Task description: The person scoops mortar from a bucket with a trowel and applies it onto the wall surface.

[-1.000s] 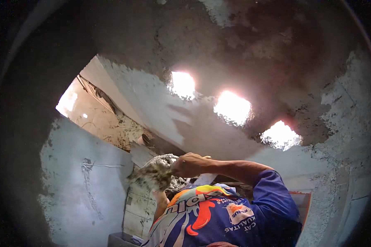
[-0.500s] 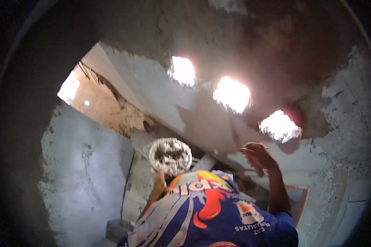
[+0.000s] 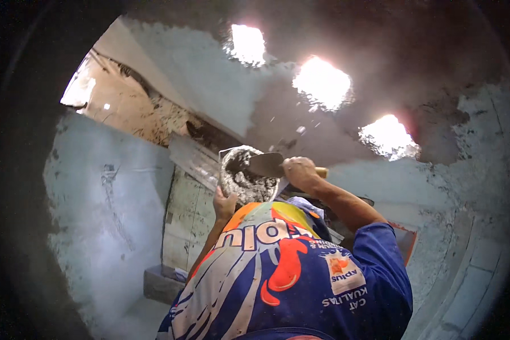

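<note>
A round bucket (image 3: 225, 187) of wet grey mortar (image 3: 249, 185) is held up in front of my chest, tilted so that its mouth shows. My left hand (image 3: 225, 205) grips its side at the lower left. My right hand (image 3: 301, 172) is closed round a trowel, whose pale wooden handle (image 3: 322, 172) sticks out to the right of the fist. The flat metal blade (image 3: 266, 165) reaches over the bucket's mouth, with its tip at the mortar. Under the bucket, the contact of the left fingers is partly hidden.
A wall with damp dark plaster (image 3: 379, 85) rises ahead, pierced by three bright openings (image 3: 323, 84). Pale blue wall (image 3: 102, 192) stands at the left, with a grey block (image 3: 163, 283) below it. A plank (image 3: 195, 161) lies behind the bucket.
My right hand has come left and up from beside the wall, bringing the trowel to the bucket's mouth. The bucket sits higher in view, still in my left hand. The view has tilted.
</note>
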A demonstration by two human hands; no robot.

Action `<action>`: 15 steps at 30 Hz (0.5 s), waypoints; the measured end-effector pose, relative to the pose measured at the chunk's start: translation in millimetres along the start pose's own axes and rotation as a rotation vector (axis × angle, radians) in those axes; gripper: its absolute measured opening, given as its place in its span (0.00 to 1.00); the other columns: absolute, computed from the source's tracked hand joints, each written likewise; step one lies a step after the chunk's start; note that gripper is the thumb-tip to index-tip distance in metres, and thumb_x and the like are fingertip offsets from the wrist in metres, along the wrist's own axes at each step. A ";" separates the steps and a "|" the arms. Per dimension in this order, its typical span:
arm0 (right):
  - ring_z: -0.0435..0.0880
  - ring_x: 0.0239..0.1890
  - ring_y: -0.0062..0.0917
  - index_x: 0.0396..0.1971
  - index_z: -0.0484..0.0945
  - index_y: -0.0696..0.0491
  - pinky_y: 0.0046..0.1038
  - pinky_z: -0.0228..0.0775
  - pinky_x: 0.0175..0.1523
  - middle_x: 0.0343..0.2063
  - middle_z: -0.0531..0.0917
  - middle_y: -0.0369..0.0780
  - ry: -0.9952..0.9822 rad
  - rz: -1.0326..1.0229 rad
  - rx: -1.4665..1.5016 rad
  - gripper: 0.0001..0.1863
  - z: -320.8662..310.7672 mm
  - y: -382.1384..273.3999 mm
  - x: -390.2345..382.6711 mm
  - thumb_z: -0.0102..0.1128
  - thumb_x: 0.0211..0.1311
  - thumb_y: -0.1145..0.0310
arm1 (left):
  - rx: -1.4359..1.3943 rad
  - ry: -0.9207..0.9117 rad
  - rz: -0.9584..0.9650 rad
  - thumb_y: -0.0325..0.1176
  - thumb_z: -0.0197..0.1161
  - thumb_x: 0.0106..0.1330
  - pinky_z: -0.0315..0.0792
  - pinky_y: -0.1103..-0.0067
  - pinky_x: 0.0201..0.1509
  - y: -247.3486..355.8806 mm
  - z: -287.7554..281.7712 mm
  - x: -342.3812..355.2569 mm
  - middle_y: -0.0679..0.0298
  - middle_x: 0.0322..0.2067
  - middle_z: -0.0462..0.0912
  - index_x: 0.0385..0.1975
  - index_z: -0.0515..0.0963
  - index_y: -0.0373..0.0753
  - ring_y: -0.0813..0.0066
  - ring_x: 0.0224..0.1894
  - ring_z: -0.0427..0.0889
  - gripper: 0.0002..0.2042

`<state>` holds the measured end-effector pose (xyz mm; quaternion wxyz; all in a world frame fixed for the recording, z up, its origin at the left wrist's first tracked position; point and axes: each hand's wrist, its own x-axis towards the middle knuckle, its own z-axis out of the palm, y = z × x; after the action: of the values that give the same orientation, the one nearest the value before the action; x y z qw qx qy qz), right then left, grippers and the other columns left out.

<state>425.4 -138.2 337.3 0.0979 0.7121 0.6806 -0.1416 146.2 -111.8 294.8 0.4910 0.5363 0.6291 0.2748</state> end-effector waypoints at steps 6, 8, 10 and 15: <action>0.87 0.32 0.31 0.31 0.82 0.52 0.30 0.79 0.35 0.29 0.86 0.42 0.051 -0.121 -0.017 0.07 -0.7 -12.6 -19.8 0.56 0.55 0.68 | -0.041 0.021 0.034 0.30 0.61 0.52 0.72 0.74 0.47 0.2 -9.2 -2.0 0.57 0.35 0.80 0.46 0.72 0.28 0.67 0.37 0.78 0.21; 0.87 0.32 0.31 0.31 0.82 0.52 0.30 0.79 0.35 0.29 0.86 0.43 0.064 -0.114 -0.010 0.07 -3.9 -12.4 -24.0 0.56 0.55 0.69 | -0.022 0.033 -0.025 0.30 0.61 0.52 0.72 0.74 0.47 14.1 -9.8 -3.5 0.57 0.35 0.80 0.46 0.72 0.28 0.67 0.37 0.77 0.21; 0.87 0.32 0.32 0.28 0.81 0.54 0.31 0.80 0.35 0.28 0.85 0.43 0.052 -0.068 0.106 0.07 0.7 -5.7 -29.6 0.56 0.53 0.69 | 0.107 0.062 0.004 0.28 0.60 0.52 0.72 0.75 0.45 12.6 -10.0 1.7 0.59 0.33 0.80 0.44 0.73 0.29 0.71 0.36 0.76 0.18; 0.84 0.35 0.41 0.30 0.78 0.57 0.38 0.77 0.40 0.30 0.83 0.49 0.059 0.076 0.375 0.09 -42.7 -1.8 -60.9 0.55 0.52 0.68 | -0.135 0.151 0.043 0.27 0.61 0.50 0.72 0.76 0.40 0.3 -5.1 8.2 0.61 0.33 0.78 0.37 0.72 0.31 0.73 0.34 0.75 0.14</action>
<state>424.5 -181.3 397.9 -0.0514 0.7469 0.6174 -0.2413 142.1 -103.0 294.3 0.4711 0.4930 0.6327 0.3669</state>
